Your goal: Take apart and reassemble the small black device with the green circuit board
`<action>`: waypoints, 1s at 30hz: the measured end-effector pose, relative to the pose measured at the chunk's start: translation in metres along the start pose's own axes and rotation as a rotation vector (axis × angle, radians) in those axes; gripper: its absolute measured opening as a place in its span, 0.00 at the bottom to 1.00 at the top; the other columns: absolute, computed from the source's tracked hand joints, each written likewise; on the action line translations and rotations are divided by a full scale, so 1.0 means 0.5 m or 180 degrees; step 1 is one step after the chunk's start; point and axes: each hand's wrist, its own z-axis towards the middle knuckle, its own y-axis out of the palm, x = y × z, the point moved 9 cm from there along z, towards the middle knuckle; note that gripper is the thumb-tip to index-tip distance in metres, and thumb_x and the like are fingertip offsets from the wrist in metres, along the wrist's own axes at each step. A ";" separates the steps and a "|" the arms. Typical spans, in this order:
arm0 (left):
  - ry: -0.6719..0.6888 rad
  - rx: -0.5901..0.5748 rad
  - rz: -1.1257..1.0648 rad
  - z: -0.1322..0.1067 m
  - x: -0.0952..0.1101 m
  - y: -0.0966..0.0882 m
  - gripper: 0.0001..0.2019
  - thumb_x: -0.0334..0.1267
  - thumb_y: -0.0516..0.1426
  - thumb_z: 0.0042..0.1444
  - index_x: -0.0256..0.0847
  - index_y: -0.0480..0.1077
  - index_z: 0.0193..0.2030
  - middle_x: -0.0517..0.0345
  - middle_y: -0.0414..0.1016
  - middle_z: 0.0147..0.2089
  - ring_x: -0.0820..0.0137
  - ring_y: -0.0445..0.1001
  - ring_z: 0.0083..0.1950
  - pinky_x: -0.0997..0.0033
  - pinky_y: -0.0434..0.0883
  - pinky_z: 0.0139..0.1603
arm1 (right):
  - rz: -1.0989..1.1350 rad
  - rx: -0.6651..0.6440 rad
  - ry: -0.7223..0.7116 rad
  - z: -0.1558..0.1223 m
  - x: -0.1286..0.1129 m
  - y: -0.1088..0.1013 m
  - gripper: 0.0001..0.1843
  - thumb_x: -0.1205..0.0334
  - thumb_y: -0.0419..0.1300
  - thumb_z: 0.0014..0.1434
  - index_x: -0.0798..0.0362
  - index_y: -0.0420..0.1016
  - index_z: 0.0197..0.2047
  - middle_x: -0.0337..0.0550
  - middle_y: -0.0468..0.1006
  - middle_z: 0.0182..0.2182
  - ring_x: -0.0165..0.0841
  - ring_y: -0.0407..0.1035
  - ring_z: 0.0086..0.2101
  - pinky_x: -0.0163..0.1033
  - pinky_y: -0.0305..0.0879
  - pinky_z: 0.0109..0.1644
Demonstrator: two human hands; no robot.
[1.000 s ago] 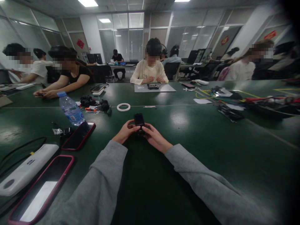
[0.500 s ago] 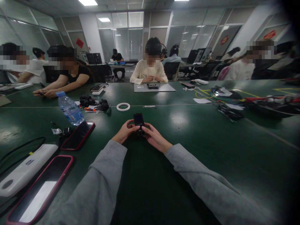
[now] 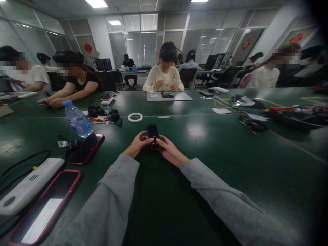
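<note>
A small black handheld device with a dark screen (image 3: 152, 131) is held between both hands over the green table. My left hand (image 3: 138, 143) grips its left side, thumb on the front below the screen. From the right, my right hand (image 3: 169, 149) closes round it, its thumb also on the front face. The fingers behind the device are mostly hidden. I cannot tell whether its lower end touches the table. A roll of white tape (image 3: 135, 117) lies flat just beyond my left hand.
To the left are a water bottle (image 3: 78, 119), two red-edged phones (image 3: 87, 150) and a white elongated device (image 3: 30, 184). Black gadgets (image 3: 110, 115) lie behind the bottle. Cables and parts (image 3: 246, 104) cover the far right. A person (image 3: 164, 73) sits opposite, at a grey mat (image 3: 180, 97).
Both hands keep hold of the device, which seems slightly more tilted. The whole view has shifted a little. The person opposite has moved their hands apart.
</note>
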 end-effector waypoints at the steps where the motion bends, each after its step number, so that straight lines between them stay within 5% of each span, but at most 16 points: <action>1: -0.0001 0.0031 0.0012 0.002 -0.002 -0.002 0.32 0.36 0.69 0.41 0.37 0.63 0.54 0.52 0.75 0.41 0.68 0.75 0.41 0.65 0.68 0.47 | 0.0006 0.0018 -0.0012 0.001 0.000 0.000 0.23 0.59 0.70 0.49 0.50 0.70 0.48 0.40 0.74 0.42 0.30 0.69 0.44 0.34 0.66 0.45; 9: -0.0034 0.0169 -0.0128 0.002 0.000 -0.004 0.24 0.37 0.66 0.47 0.36 0.67 0.50 0.54 0.75 0.38 0.75 0.74 0.35 0.73 0.70 0.39 | 0.0314 0.0126 0.0198 0.002 0.009 -0.013 0.17 0.60 0.68 0.52 0.52 0.72 0.45 0.40 0.75 0.39 0.27 0.70 0.37 0.31 0.67 0.38; 16: -0.0104 0.0219 -0.0323 0.008 -0.004 -0.008 0.15 0.40 0.61 0.54 0.36 0.70 0.47 0.52 0.76 0.39 0.73 0.75 0.37 0.72 0.71 0.41 | 0.0824 0.0110 0.0542 0.006 0.025 -0.021 0.13 0.57 0.62 0.58 0.53 0.72 0.45 0.41 0.75 0.42 0.29 0.70 0.43 0.35 0.68 0.51; 20: -0.0260 0.0152 -0.0505 0.006 -0.016 0.008 0.20 0.48 0.59 0.56 0.35 0.71 0.48 0.48 0.77 0.42 0.69 0.75 0.41 0.68 0.70 0.47 | 0.0487 0.0020 0.0435 0.001 0.018 -0.008 0.15 0.57 0.64 0.57 0.52 0.72 0.46 0.40 0.75 0.41 0.28 0.69 0.39 0.34 0.68 0.45; 24: -0.0484 -0.0193 -0.0983 -0.004 -0.031 0.069 0.31 0.61 0.48 0.57 0.35 0.70 0.52 0.44 0.76 0.48 0.61 0.73 0.52 0.61 0.66 0.56 | 0.0193 0.0023 0.0342 -0.006 0.006 0.007 0.18 0.58 0.67 0.52 0.51 0.72 0.46 0.39 0.75 0.39 0.29 0.68 0.37 0.33 0.65 0.38; 30: -0.0588 -0.0009 -0.1248 -0.011 -0.039 0.077 0.34 0.64 0.45 0.57 0.37 0.69 0.54 0.46 0.75 0.49 0.61 0.71 0.54 0.61 0.66 0.58 | 0.0279 -0.0007 0.0483 -0.004 0.017 0.004 0.17 0.55 0.66 0.54 0.51 0.72 0.45 0.40 0.75 0.39 0.30 0.69 0.38 0.36 0.66 0.42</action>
